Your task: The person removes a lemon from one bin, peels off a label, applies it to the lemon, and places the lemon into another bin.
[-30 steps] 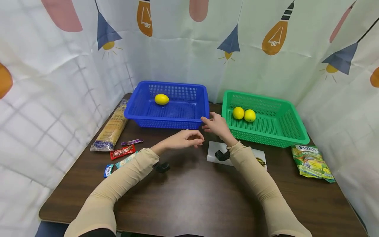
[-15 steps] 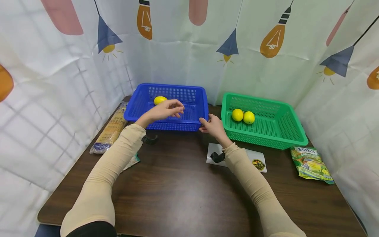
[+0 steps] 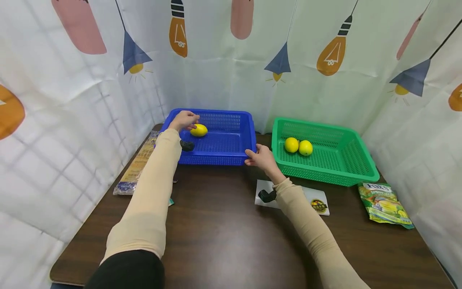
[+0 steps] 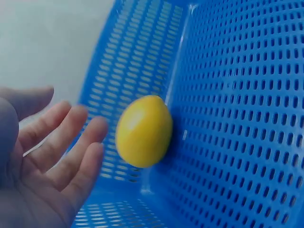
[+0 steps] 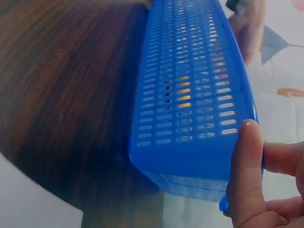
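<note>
A blue basket (image 3: 216, 160) with slotted walls stands at the back of the table, one lemon (image 3: 199, 130) lying inside toward its left. My left hand (image 3: 184, 120) hovers over that side of the basket with fingers extended and loosely bent. In the left wrist view, the fingertips are close beside the lemon (image 4: 145, 131), and nothing is in the palm. My right hand (image 3: 262, 158) pinches the basket's front right corner. In the right wrist view, the thumb (image 5: 247, 166) lies on the outer wall at the rim, the other fingers around the corner.
Right of it stands a green basket (image 3: 325, 175) holding two lemons (image 3: 298, 146). A white sheet (image 3: 310, 196) with a round logo lies under my right forearm. A Fox's candy bag (image 3: 385, 204) is at far right, a long yellowish packet (image 3: 135, 168) at left.
My left hand has moved left and away from me, from in front of the blue basket to over the lemon. The right hand has taken hold of the basket's corner.
</note>
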The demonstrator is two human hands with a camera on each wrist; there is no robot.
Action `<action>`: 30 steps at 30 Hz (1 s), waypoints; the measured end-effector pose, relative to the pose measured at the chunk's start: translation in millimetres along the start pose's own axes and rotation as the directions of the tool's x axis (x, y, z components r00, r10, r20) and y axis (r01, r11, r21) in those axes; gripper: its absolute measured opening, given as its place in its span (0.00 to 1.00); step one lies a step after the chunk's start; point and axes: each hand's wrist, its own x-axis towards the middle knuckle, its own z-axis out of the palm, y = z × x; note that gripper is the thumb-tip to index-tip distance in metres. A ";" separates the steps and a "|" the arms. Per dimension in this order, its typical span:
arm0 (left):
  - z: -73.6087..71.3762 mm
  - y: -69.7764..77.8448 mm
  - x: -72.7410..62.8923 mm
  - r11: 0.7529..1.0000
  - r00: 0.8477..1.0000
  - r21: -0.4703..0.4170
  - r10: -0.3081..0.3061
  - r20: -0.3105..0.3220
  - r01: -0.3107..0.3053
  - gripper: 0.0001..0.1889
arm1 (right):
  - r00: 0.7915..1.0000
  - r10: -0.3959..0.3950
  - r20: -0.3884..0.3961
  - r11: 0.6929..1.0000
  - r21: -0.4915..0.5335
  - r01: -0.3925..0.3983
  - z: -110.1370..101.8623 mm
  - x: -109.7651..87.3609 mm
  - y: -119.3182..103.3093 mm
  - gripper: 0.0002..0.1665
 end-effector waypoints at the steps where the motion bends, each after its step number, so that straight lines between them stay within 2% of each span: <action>1: 1.1 -3.0 3.4 1.000 1.000 0.012 -0.013 -0.018 0.013 0.27 | 1.000 0.002 0.001 1.000 0.006 -0.002 0.7 0.0 1.4 0.33; 4: 2.9 -10.2 10.1 0.992 0.996 0.111 -0.046 -0.076 0.054 0.27 | 1.000 -0.005 0.010 0.999 0.036 0.005 4.4 -0.2 3.4 0.33; 7: 7.9 -12.4 18.2 0.966 0.996 0.254 -0.027 -0.089 0.049 0.27 | 1.000 -0.021 -0.005 0.998 0.055 0.021 6.5 -0.8 4.2 0.32; 8: 10.3 -11.8 21.0 0.955 0.997 0.293 -0.018 -0.072 0.038 0.27 | 0.999 -0.027 -0.017 0.998 0.048 0.028 6.6 -1.2 4.4 0.32; 10: 16.6 -10.5 28.4 0.934 1.000 0.357 -0.011 0.004 0.009 0.28 | 0.998 -0.035 -0.044 0.999 0.027 0.037 5.7 -2.2 4.9 0.31; 12: 23.0 -9.3 35.0 0.915 0.996 0.404 -0.029 0.085 -0.008 0.29 | 0.997 -0.041 -0.063 0.999 0.001 0.041 4.4 -3.4 5.1 0.31; 13: 25.3 -9.3 37.8 0.906 0.993 0.424 -0.044 0.105 -0.004 0.30 | 0.997 -0.045 -0.069 0.999 -0.011 0.045 3.9 -3.9 5.2 0.30; 15: 29.0 -9.9 42.0 0.890 0.990 0.456 -0.073 0.119 0.011 0.31 | 0.995 -0.054 -0.080 0.998 -0.021 0.052 2.9 -4.4 5.2 0.30; 17: 31.6 -14.4 41.3 0.896 0.987 0.438 -0.123 0.104 0.065 0.33 | 0.995 -0.066 -0.080 0.998 -0.030 0.064 4.5 -6.2 6.1 0.29; 19: 32.8 -19.8 39.5 0.891 0.977 0.441 -0.175 0.120 0.106 0.35 | 0.994 -0.075 -0.080 0.997 -0.040 0.072 6.3 -7.5 6.8 0.29; 21: 33.6 -24.6 38.4 0.884 0.960 0.449 -0.224 0.169 0.128 0.36 | 0.993 -0.085 -0.081 0.995 -0.055 0.081 7.9 -7.8 7.8 0.28; 23: 32.8 -26.3 36.0 0.874 0.942 0.469 -0.253 0.218 0.126 0.37 | 0.993 -0.094 -0.078 0.994 -0.063 0.089 9.0 -7.7 8.6 0.27; 24: 31.9 -25.8 35.0 0.869 0.940 0.480 -0.257 0.225 0.122 0.37 | 0.992 -0.096 -0.077 0.994 -0.061 0.091 9.2 -7.6 8.7 0.26; 25: 30.6 -23.8 33.6 0.868 0.944 0.486 -0.240 0.227 0.104 0.37 | 0.993 -0.096 -0.075 0.994 -0.051 0.093 9.1 -7.3 8.8 0.26; 27: 27.3 -15.0 30.7 0.888 0.959 0.453 -0.189 0.209 0.077 0.37 | 0.993 -0.093 -0.077 0.996 -0.022 0.092 7.7 -7.0 9.0 0.25; 30: 22.2 7.3 25.6 0.941 0.985 0.340 -0.058 0.162 0.000 0.36 | 0.992 -0.097 -0.083 0.995 0.020 0.099 3.8 -6.7 7.4 0.25</action>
